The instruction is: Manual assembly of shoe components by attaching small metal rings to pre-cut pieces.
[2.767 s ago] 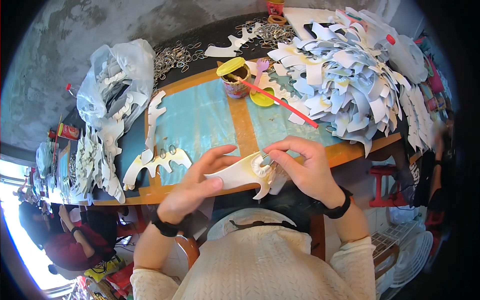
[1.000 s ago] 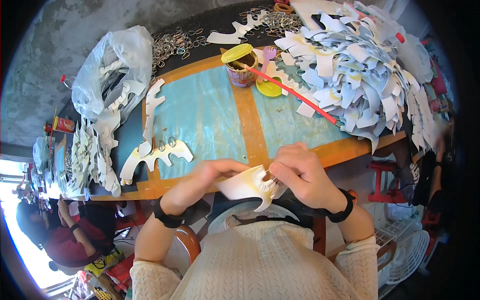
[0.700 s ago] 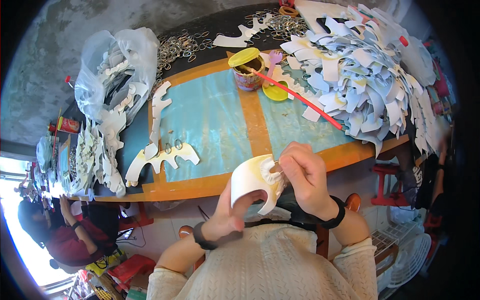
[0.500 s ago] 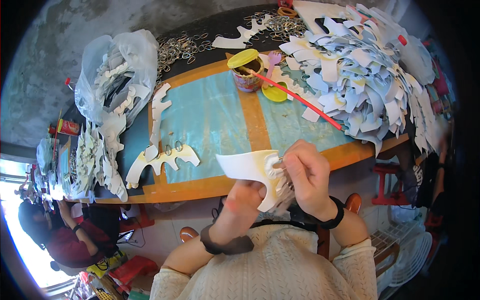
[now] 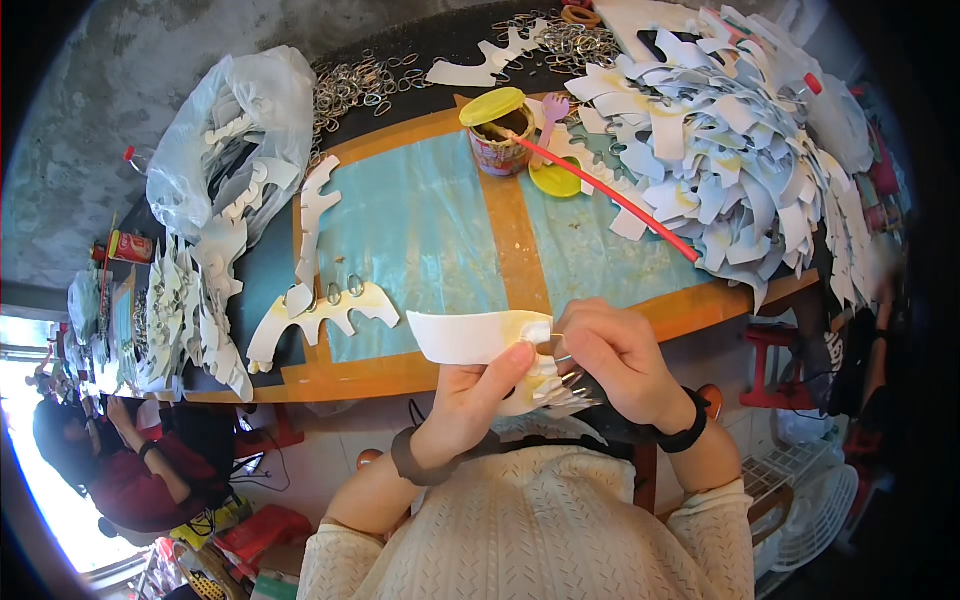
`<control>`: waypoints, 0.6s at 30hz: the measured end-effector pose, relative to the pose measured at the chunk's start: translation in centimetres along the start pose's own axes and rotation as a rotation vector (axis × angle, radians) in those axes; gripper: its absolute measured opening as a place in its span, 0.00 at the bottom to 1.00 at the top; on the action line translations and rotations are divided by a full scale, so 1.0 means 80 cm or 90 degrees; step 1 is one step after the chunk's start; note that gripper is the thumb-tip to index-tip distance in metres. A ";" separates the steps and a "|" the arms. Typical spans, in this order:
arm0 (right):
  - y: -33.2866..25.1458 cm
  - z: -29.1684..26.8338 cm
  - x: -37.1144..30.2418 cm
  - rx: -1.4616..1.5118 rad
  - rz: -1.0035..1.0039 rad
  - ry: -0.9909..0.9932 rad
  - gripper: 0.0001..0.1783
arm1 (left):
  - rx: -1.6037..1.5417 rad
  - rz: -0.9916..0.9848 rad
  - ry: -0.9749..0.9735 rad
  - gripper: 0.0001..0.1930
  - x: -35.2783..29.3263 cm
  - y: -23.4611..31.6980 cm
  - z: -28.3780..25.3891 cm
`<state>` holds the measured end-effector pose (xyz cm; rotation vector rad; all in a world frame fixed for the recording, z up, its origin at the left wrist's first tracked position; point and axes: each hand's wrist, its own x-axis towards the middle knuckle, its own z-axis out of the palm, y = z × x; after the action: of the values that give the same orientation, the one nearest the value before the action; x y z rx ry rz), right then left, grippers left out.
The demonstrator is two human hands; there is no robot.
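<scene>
Above the table's near edge I hold a white cut-out piece (image 5: 462, 337) with a yellowish glue-like stain and folded tabs. My left hand (image 5: 468, 405) is closed on it, the thumb pressed on the folded part. Several metal rings (image 5: 575, 390) stick out from its lower right side. My right hand (image 5: 622, 362) is closed beside the fold, pinching a thin metal ring (image 5: 557, 347); its fingertips are partly hidden. On the table to the left lies a similar toothed white piece (image 5: 325, 312), two rings standing in its upper edge, beside another white strip (image 5: 314, 222).
An opened tin (image 5: 500, 152) with a yellow lid and a red-handled brush (image 5: 610, 195) stands mid-table. A large heap of white pieces (image 5: 720, 150) fills the right; a plastic bag (image 5: 285, 105) sits left. Loose rings (image 5: 362, 95) lie behind. A person (image 5: 150, 465) sits at far left.
The held piece has turned so its long end lies flatter and further left. My left thumb has come onto the fold, and my right hand has dropped slightly.
</scene>
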<state>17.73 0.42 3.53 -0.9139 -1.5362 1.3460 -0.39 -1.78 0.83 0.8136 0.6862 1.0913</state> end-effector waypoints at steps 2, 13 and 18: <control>-0.001 0.003 0.002 -0.048 -0.007 0.024 0.12 | -0.013 -0.017 0.011 0.13 0.000 -0.001 0.000; 0.006 0.010 0.004 -0.269 -0.109 0.122 0.11 | 0.163 0.025 -0.018 0.13 0.008 0.003 0.005; -0.002 0.000 0.007 -0.379 -0.170 0.092 0.12 | 0.167 0.026 -0.051 0.13 0.010 0.007 0.005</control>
<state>17.52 0.93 3.73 -1.0826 -1.9023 0.6203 -0.10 -0.99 1.41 1.0942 0.7569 1.0120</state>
